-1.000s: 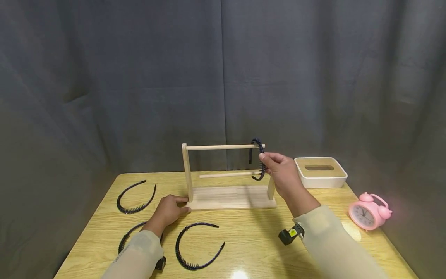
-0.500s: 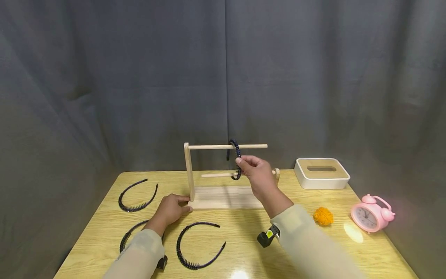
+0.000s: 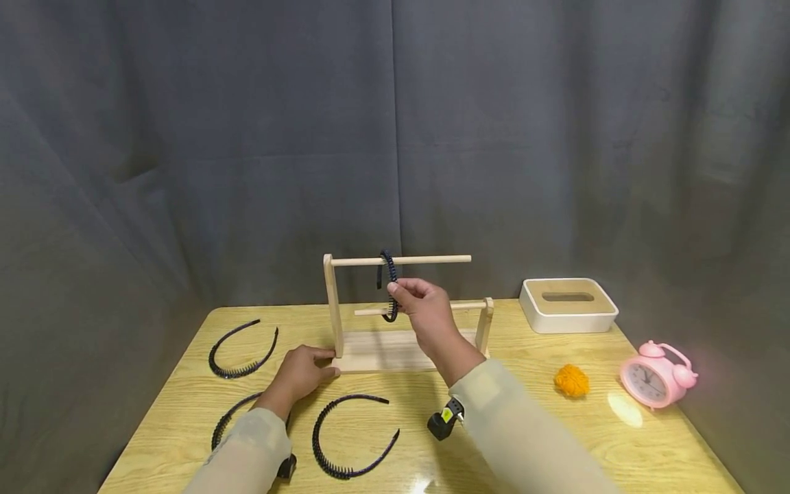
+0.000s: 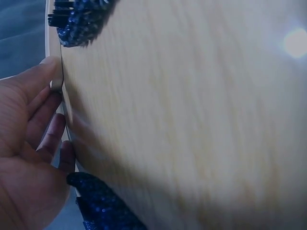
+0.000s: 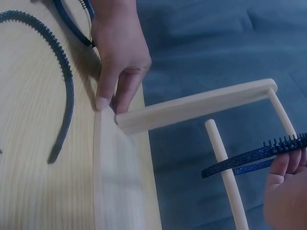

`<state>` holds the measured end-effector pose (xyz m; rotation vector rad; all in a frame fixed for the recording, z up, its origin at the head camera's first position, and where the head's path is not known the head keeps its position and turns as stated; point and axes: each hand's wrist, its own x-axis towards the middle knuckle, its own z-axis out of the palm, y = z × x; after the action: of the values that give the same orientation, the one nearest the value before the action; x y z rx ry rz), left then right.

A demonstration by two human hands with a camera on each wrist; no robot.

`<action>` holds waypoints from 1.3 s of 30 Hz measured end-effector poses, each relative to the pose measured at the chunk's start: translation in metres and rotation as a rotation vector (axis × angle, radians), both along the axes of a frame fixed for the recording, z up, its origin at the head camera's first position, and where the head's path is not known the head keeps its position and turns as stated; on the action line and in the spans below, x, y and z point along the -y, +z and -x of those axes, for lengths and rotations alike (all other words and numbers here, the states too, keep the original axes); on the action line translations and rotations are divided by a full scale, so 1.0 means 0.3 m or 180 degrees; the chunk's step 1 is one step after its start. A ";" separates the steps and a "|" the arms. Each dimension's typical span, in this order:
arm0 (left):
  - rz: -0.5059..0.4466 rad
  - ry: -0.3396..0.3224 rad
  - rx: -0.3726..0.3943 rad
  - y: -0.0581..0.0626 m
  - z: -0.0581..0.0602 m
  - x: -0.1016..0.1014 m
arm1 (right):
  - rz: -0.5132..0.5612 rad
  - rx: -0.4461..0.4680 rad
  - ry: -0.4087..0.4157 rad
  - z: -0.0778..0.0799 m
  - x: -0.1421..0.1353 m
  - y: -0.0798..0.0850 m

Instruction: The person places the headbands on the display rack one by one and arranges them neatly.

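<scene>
A dark toothed headband hangs over the upper rod of a wooden rack, left of the rod's middle. My right hand pinches its near arm between thumb and fingers. In the right wrist view the headband straddles the upper rod and crosses the shorter lower rod. My left hand grips the left end of the rack's base, thumb at the front corner and fingers beside the post. In the left wrist view the left hand's fingers lie along the base's edge.
Three more dark headbands lie on the table: one at the back left, one partly under the left forearm, one in front of the rack. To the right are a white tissue box, an orange ball-like bundle and a pink alarm clock.
My right hand has slid the headband leftward along the upper rod from its free right end. The orange bundle, formerly hidden by the right arm, shows. My left hand stays at the base.
</scene>
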<state>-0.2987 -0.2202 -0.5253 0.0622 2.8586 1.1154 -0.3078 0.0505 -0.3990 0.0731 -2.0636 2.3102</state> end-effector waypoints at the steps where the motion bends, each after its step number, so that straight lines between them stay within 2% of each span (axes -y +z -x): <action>1: -0.0007 -0.0002 0.0005 -0.001 0.000 -0.001 | 0.0005 -0.0003 0.0002 0.002 0.008 -0.002; 8: 0.0005 0.0028 0.0013 0.001 0.005 -0.009 | 0.0043 0.0007 0.0045 0.003 0.049 -0.007; 15: -0.0001 0.0027 0.0071 0.006 0.004 -0.013 | -0.0143 -0.0001 0.0107 -0.011 0.078 -0.035; 20: 0.0013 0.0038 0.0077 0.003 0.006 -0.013 | -0.0151 -0.0047 0.0147 -0.018 0.083 -0.040; 39: 0.0003 0.0062 0.0112 0.004 0.002 -0.013 | -0.0585 -0.0156 0.0190 -0.017 0.090 -0.069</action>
<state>-0.2993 -0.2163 -0.5241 0.0145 2.8349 1.1074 -0.3028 0.0234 -0.4196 0.1980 -2.2732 2.1204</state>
